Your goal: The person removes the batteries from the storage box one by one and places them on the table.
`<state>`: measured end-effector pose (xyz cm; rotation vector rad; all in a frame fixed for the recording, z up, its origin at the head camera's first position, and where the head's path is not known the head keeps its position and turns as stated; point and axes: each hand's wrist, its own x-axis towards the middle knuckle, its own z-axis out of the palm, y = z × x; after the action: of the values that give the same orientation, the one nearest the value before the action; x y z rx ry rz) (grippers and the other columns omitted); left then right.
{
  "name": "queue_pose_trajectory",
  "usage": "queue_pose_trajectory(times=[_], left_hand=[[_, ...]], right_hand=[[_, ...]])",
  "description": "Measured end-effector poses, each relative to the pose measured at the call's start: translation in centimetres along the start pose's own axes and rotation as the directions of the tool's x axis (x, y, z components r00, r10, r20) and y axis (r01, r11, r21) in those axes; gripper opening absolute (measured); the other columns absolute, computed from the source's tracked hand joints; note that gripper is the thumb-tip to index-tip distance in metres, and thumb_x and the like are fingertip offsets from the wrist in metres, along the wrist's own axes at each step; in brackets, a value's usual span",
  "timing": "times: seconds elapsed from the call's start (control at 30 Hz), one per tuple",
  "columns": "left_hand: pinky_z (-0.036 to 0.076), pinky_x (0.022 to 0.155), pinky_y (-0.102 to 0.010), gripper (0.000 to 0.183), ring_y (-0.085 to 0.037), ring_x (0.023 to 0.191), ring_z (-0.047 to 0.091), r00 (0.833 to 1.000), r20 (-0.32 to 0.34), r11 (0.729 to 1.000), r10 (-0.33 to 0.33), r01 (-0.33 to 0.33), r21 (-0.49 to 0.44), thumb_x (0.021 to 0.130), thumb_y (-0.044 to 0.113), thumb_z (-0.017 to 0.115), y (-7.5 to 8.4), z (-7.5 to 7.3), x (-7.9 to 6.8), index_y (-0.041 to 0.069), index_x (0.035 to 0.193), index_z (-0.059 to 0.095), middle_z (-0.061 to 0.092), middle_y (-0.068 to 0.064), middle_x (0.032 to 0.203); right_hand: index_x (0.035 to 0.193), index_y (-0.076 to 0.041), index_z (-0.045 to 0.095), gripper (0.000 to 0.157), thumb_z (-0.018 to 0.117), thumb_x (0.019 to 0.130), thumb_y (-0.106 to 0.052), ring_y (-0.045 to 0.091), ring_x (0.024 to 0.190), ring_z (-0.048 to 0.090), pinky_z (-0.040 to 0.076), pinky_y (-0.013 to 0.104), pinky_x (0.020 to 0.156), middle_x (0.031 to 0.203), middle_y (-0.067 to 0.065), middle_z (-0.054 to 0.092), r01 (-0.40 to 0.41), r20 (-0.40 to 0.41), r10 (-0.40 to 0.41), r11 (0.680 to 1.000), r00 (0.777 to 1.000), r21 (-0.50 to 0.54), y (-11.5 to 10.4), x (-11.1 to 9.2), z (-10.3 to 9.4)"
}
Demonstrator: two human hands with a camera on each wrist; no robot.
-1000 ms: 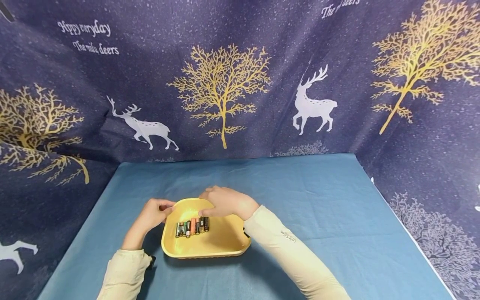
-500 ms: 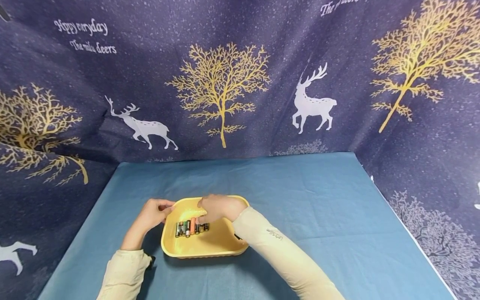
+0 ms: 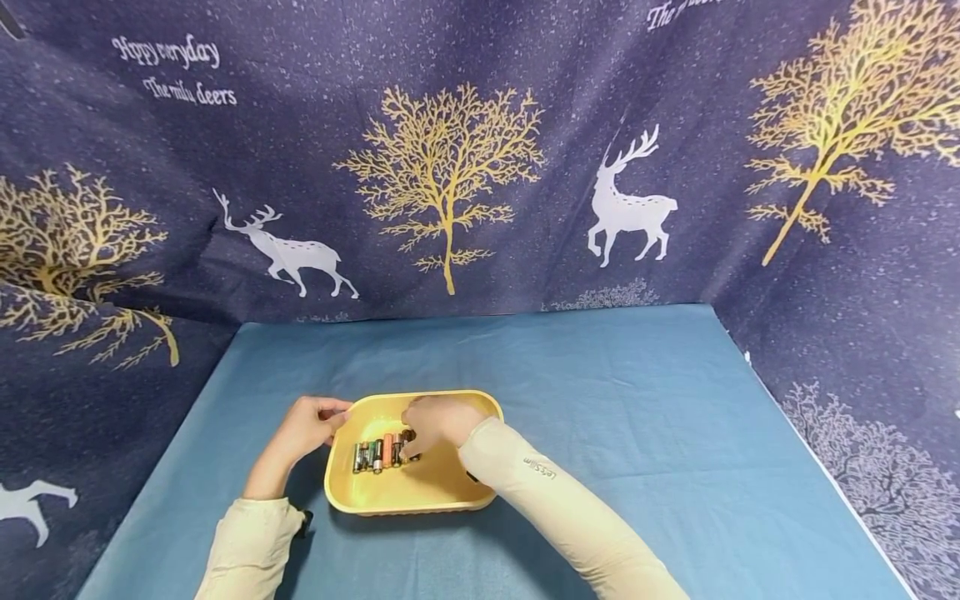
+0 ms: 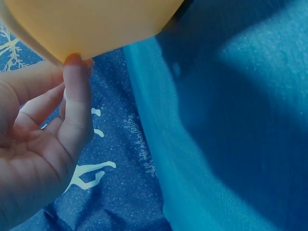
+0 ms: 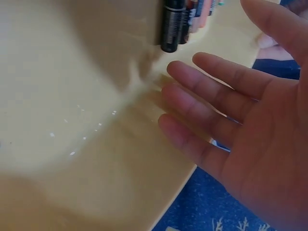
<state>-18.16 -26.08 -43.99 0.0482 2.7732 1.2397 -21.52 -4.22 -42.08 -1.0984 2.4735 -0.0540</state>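
A yellow plastic tray holds a row of several AA-type batteries, lying side by side; one is orange-pink, others black or green. At the tray's far left corner my left hand pinches the rim between thumb and fingers, as the left wrist view also shows on the tray wall. My right hand reaches inside the tray, over the right end of the row, and hides part of it. In the right wrist view its fingers are extended, holding nothing, close to a black battery.
The tray stands on a table with a blue cloth. Dark blue fabric printed with deer and gold trees hangs behind it and at both sides.
My right hand has come down from the tray's far rim into the tray, by the right end of the battery row. The left hand keeps its place on the rim.
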Motion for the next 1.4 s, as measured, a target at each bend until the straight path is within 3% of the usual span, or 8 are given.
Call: queue_pose_trajectory(times=[0.2, 0.43, 0.7, 1.1, 1.4], left_hand=[[0.056, 0.059, -0.042, 0.024, -0.021, 0.059, 0.061, 1.000, 0.005, 1.000, -0.004, 0.004, -0.026, 0.094, 0.002, 0.059, -0.4, -0.1, 0.1, -0.011, 0.113, 0.065, 0.062, -0.010, 0.073], [0.056, 0.060, -0.041, 0.025, -0.021, 0.060, 0.061, 1.000, 0.005, 0.999, -0.017, 0.018, -0.049, 0.094, 0.002, 0.059, -0.5, -0.3, -0.1, -0.011, 0.114, 0.065, 0.062, -0.011, 0.073], [0.057, 0.059, -0.040, 0.025, -0.022, 0.060, 0.063, 1.000, 0.000, 0.997, 0.000, 0.000, -0.078, 0.094, 0.002, 0.060, -0.3, -0.3, -0.1, -0.012, 0.113, 0.065, 0.063, -0.012, 0.073], [0.056, 0.057, -0.038, 0.025, -0.023, 0.060, 0.063, 1.000, -0.002, 0.995, 0.003, -0.004, -0.100, 0.094, 0.002, 0.059, -0.6, 0.0, 0.2, -0.012, 0.114, 0.065, 0.065, -0.011, 0.074], [0.056, 0.058, -0.041, 0.025, -0.022, 0.059, 0.062, 1.000, -0.012, 0.996, -0.006, 0.005, -0.094, 0.094, 0.003, 0.060, -0.7, 0.1, 0.2, -0.012, 0.114, 0.065, 0.063, -0.010, 0.072]], right_hand=[[0.091, -0.015, 0.063, 0.031, 0.073, 0.084, -0.044, 0.011, 0.078, 0.053, 0.047, 0.026, 0.073, 0.089, -0.002, 0.059, -0.068, 0.003, 0.068, 0.996, 0.998, -0.049, -0.2, 0.3, 0.7], [0.105, -0.021, 0.067, 0.042, 0.075, 0.078, -0.053, 0.013, 0.100, 0.058, 0.050, 0.026, 0.083, 0.114, -0.003, 0.061, -0.114, 0.005, 0.118, 0.970, 0.993, -0.217, -0.8, 1.1, 1.5], [0.114, -0.022, 0.062, 0.054, 0.076, 0.075, -0.056, 0.012, 0.102, 0.056, 0.049, 0.026, 0.085, 0.114, -0.005, 0.058, -0.159, -0.047, 0.152, 0.931, 0.987, -0.327, -1.3, 1.3, 1.9], [0.124, -0.023, 0.057, 0.064, 0.074, 0.074, -0.060, 0.013, 0.108, 0.055, 0.047, 0.028, 0.090, 0.120, -0.005, 0.057, -0.161, -0.064, 0.148, 0.930, 0.987, -0.331, -1.3, 1.3, 2.5], [0.122, -0.028, 0.059, 0.068, 0.074, 0.068, -0.067, 0.011, 0.101, 0.055, 0.045, 0.026, 0.083, 0.113, -0.008, 0.058, -0.145, -0.062, 0.131, 0.914, 0.989, -0.379, -1.4, 0.9, 2.3]])
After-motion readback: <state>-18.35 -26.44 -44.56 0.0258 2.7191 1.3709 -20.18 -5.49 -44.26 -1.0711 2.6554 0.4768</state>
